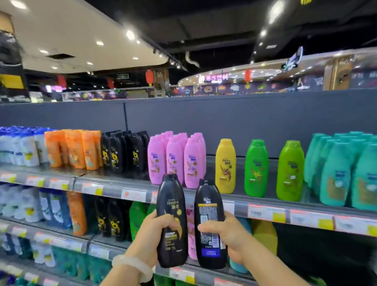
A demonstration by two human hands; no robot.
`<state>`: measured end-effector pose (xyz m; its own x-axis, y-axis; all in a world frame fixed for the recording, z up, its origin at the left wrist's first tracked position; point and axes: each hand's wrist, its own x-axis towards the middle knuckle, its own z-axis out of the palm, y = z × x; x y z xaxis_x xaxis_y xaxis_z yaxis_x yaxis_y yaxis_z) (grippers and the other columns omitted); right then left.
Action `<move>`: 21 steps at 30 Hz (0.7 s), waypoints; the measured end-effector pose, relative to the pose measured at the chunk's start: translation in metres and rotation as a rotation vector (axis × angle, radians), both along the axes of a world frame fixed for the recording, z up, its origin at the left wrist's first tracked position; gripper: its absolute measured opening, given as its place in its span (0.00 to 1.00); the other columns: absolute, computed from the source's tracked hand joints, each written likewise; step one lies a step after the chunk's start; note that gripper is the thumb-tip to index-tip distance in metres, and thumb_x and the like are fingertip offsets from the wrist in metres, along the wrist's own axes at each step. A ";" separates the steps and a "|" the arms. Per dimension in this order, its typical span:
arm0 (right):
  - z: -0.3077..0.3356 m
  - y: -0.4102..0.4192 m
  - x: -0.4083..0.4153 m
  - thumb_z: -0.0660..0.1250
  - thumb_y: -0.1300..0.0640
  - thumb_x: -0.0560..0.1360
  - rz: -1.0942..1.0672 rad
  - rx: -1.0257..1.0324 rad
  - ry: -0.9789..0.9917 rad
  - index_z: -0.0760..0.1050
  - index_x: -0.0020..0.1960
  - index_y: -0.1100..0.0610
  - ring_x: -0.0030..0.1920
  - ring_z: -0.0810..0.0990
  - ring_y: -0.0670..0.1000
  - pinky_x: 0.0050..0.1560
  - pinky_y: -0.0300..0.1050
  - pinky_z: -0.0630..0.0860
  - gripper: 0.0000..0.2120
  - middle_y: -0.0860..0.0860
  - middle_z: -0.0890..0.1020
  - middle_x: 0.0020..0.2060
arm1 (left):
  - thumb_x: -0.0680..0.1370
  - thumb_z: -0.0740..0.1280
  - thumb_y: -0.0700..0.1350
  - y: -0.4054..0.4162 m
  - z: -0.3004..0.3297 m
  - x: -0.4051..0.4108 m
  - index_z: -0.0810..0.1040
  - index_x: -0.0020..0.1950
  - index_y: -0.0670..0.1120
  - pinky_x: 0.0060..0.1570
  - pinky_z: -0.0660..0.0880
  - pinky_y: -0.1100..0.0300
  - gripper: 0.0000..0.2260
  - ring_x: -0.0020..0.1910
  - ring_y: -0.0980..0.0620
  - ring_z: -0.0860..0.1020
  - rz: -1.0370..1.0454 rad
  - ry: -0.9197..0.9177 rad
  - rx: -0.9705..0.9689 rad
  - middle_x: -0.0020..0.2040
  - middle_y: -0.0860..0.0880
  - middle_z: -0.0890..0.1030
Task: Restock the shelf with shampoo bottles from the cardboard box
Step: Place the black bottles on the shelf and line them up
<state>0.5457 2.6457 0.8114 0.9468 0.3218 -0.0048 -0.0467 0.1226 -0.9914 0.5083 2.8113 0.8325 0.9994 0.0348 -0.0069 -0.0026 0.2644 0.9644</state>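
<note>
We see a grey top shelf [217, 163] carrying upright rows: white bottles with blue caps [15, 147], orange bottles [74, 148], black bottles [124, 150], pink bottles [175, 158], one yellow bottle [225, 166], two green bottles [272, 169] standing apart, and teal bottles [348, 169]. Lower shelves [57, 241] hold similar bottles.

Open gaps flank the yellow bottle [225, 166] on the top shelf [207, 186]; pink bottles [175, 158] crowd its left
</note>
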 end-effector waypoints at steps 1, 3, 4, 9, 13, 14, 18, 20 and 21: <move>0.001 0.002 0.002 0.71 0.64 0.52 0.024 0.002 -0.004 0.77 0.41 0.60 0.29 0.81 0.52 0.38 0.44 0.79 0.18 0.53 0.83 0.29 | 0.58 0.63 0.31 0.003 0.001 0.000 0.71 0.31 0.36 0.24 0.71 0.63 0.04 0.21 0.47 0.72 -0.001 0.012 -0.002 0.24 0.43 0.74; 0.004 0.009 0.010 0.71 0.65 0.51 0.074 -0.001 -0.018 0.77 0.41 0.60 0.29 0.81 0.51 0.35 0.43 0.78 0.18 0.53 0.83 0.29 | 0.57 0.65 0.32 0.012 0.005 0.001 0.73 0.36 0.30 0.29 0.73 0.60 0.10 0.27 0.44 0.75 -0.006 0.010 0.006 0.29 0.38 0.76; 0.005 0.016 0.013 0.72 0.64 0.50 0.096 -0.008 -0.029 0.77 0.41 0.60 0.29 0.81 0.52 0.35 0.44 0.78 0.19 0.53 0.82 0.29 | 0.55 0.66 0.34 0.020 0.006 0.002 0.73 0.39 0.28 0.32 0.74 0.58 0.15 0.31 0.43 0.75 0.014 0.012 0.012 0.33 0.37 0.76; 0.007 0.066 0.023 0.74 0.63 0.49 0.172 -0.054 -0.045 0.76 0.49 0.65 0.32 0.81 0.56 0.37 0.48 0.80 0.28 0.58 0.83 0.34 | 0.63 0.63 0.31 0.075 0.012 -0.002 0.76 0.46 0.34 0.31 0.77 0.55 0.13 0.33 0.42 0.81 0.076 -0.011 -0.031 0.38 0.38 0.80; 0.003 0.130 0.019 0.69 0.66 0.55 0.192 -0.018 -0.048 0.77 0.44 0.63 0.30 0.81 0.54 0.33 0.45 0.80 0.17 0.57 0.83 0.31 | 0.59 0.63 0.34 0.140 0.006 -0.009 0.77 0.50 0.35 0.41 0.78 0.49 0.20 0.40 0.39 0.81 0.081 -0.026 -0.041 0.44 0.37 0.81; 0.000 0.151 0.017 0.69 0.67 0.55 0.202 -0.005 -0.050 0.77 0.44 0.63 0.30 0.82 0.53 0.33 0.45 0.80 0.16 0.56 0.83 0.31 | 0.59 0.63 0.35 0.160 0.004 -0.013 0.77 0.51 0.35 0.41 0.78 0.49 0.21 0.40 0.40 0.80 0.089 -0.018 -0.046 0.44 0.37 0.81; -0.013 0.255 0.011 0.72 0.65 0.53 0.212 0.039 -0.035 0.76 0.51 0.68 0.39 0.82 0.58 0.43 0.52 0.81 0.26 0.62 0.84 0.40 | 0.59 0.63 0.34 0.254 -0.005 -0.029 0.76 0.53 0.31 0.35 0.79 0.54 0.22 0.34 0.42 0.81 0.079 0.004 -0.039 0.40 0.37 0.81; -0.013 0.313 0.007 0.75 0.61 0.50 0.171 0.066 -0.014 0.75 0.54 0.69 0.47 0.81 0.64 0.52 0.62 0.78 0.33 0.69 0.81 0.49 | 0.62 0.63 0.34 0.308 -0.001 -0.031 0.78 0.45 0.32 0.32 0.77 0.57 0.13 0.29 0.45 0.80 0.070 0.025 0.022 0.35 0.40 0.81; -0.010 0.340 0.005 0.75 0.60 0.50 0.153 0.079 -0.012 0.75 0.54 0.69 0.49 0.80 0.66 0.54 0.65 0.76 0.34 0.71 0.79 0.51 | 0.65 0.63 0.33 0.332 0.003 -0.033 0.77 0.40 0.35 0.31 0.75 0.58 0.06 0.26 0.47 0.78 0.076 0.022 0.046 0.30 0.43 0.80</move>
<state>0.5510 2.9858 0.8018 0.8865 0.4613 0.0368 -0.0595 0.1925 -0.9795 0.4757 3.1435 0.8354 0.9935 0.1111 -0.0253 0.0003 0.2197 0.9756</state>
